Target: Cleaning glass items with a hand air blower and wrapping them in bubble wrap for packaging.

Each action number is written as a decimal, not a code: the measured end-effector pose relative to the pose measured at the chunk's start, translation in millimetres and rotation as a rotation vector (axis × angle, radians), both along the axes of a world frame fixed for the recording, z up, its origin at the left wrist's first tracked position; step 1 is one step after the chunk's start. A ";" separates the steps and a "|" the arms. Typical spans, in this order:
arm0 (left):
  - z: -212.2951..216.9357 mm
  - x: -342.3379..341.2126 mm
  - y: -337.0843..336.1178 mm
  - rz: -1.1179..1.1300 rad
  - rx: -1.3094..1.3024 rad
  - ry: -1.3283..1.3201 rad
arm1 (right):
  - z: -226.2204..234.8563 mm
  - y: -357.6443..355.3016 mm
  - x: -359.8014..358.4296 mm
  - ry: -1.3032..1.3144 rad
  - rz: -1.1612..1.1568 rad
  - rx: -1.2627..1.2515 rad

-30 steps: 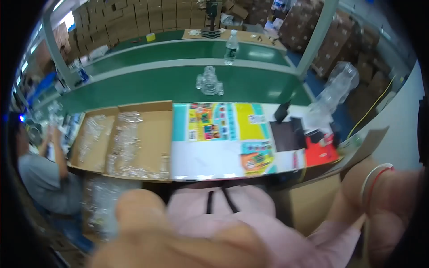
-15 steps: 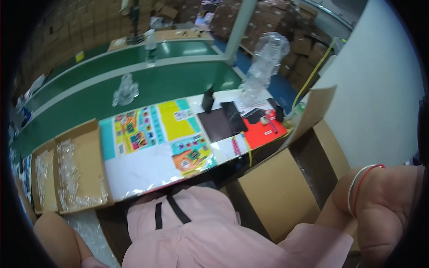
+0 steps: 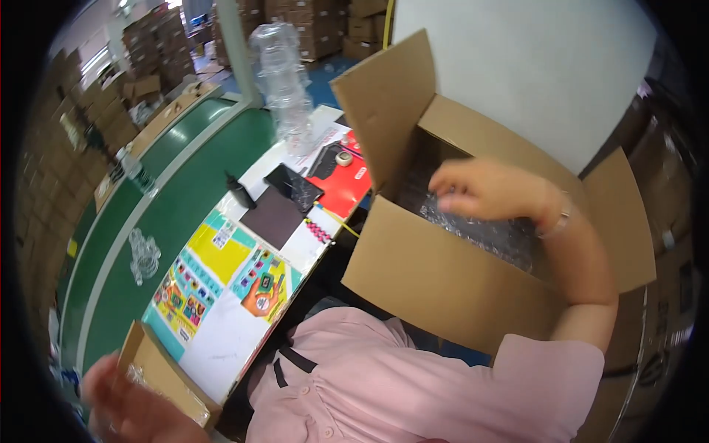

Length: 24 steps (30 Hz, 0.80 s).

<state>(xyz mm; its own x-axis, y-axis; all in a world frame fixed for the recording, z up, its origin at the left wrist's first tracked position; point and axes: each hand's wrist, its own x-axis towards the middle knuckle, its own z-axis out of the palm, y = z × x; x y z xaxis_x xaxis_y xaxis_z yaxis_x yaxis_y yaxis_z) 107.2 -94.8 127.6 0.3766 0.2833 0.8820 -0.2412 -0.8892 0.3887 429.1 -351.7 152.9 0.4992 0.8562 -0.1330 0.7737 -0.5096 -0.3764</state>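
My right hand [image 3: 484, 193] hangs over an open cardboard box [image 3: 428, 247] on the right, its fingers loosely curved and thumb a little apart, with nothing visible between them. Clear plastic pieces [image 3: 491, 240] lie inside the box below that hand. At the lower left, my left hand [image 3: 140, 404] is smeared by motion beside a shallow cardboard tray [image 3: 171, 369] holding small clear plastic parts. Whether the left fingers hold anything cannot be made out.
A tall stack of clear plastic pieces [image 3: 284, 92] stands at the table's far end. Nearby lie a black phone-like slab [image 3: 294, 187], a small black bottle [image 3: 239, 192] and a red sheet [image 3: 341, 186]. Another clear plastic piece [image 3: 144, 255] rests on the green surface [image 3: 188, 199].
My view has turned right, bringing the open box into sight. My right hand has moved from the right edge to over the box. My left hand has come into view by the tray.
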 end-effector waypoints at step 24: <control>-85.6 152.9 23.6 -0.558 0.349 1.285 | -302.1 -260.4 63.9 0.363 0.216 -1.216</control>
<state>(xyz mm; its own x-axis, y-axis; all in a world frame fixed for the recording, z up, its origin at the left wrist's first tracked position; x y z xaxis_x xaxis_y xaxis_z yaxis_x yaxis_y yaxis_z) 260.1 -71.2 42.0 0.9354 -0.3183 -0.1537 -0.2394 -0.8905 0.3869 493.0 -612.1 -149.2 0.1377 0.1480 -0.9794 0.8345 -0.5499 0.0342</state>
